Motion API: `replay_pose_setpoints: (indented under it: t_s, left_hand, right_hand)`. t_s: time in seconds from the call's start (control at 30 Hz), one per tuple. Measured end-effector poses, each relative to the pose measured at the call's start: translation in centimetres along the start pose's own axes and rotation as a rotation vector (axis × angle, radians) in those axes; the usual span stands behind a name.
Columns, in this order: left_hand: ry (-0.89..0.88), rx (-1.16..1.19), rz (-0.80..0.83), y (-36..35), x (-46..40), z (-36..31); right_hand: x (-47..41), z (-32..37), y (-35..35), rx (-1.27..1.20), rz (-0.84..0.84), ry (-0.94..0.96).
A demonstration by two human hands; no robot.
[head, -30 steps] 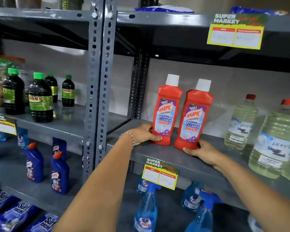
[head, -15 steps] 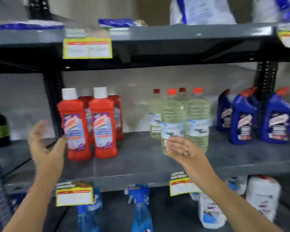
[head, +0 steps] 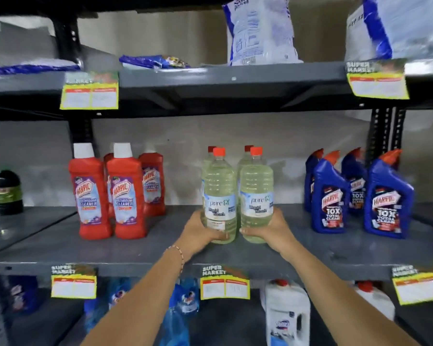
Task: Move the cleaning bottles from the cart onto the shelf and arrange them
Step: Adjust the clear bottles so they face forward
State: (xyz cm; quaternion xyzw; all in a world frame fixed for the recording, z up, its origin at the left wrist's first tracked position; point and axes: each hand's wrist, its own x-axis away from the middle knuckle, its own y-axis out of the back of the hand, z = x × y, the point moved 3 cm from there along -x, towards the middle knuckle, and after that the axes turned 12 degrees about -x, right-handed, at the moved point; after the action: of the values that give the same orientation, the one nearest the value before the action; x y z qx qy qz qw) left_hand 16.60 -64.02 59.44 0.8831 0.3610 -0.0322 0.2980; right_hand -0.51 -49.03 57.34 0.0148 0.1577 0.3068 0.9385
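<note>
**Both hands on the front bleach bottles, middle shelf**

Left hand wraps the base of the front-left clear plastic bleach bottle with pale yellow liquid and red cap, fingers curled under its lower edge; beaded bracelet on that wrist. Right hand cups the base of the matching front-right bleach bottle, thumb across its front. The two bottles stand upright, side by side, nearly touching, on the grey metal shelf. Two more red-capped bottles stand directly behind, at 12 o'clock. At 9 o'clock, well apart: a cluster of red Harpic bathroom-cleaner bottles with white caps. At 3 o'clock: blue angled-neck Harpic toilet-cleaner bottles with red caps. At 6 o'clock, on the shelf edge: a yellow supermarket price tag. Below it, a white jug.
</note>
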Motion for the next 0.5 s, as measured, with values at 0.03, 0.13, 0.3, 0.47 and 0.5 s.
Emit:
replay_pose_setpoints:
  t_s: [0.03,0.13,0.3,0.47,0.5]
  left_hand:
    - [0.012,0.001,-0.022,0.0,0.0,0.2]
    - [0.021,-0.035,-0.104,0.2,0.3,0.4]
    - [0.043,-0.024,-0.15,0.7,0.3,1.0]
    - [0.054,0.048,-0.119,0.8,-0.1,1.7]
    - [0.056,0.055,-0.116,0.8,-0.1,1.8]
  right_hand:
    - [-0.5,-0.3,0.1,-0.008,-0.011,0.005]
    - [1.8,1.9,0.0,-0.015,-0.042,-0.005]
    - [2.9,2.7,0.0,-0.103,0.054,-0.007]
    - [3.1,2.8,0.0,-0.141,0.086,-0.022]
    - [3.1,2.8,0.0,-0.144,0.087,-0.02]
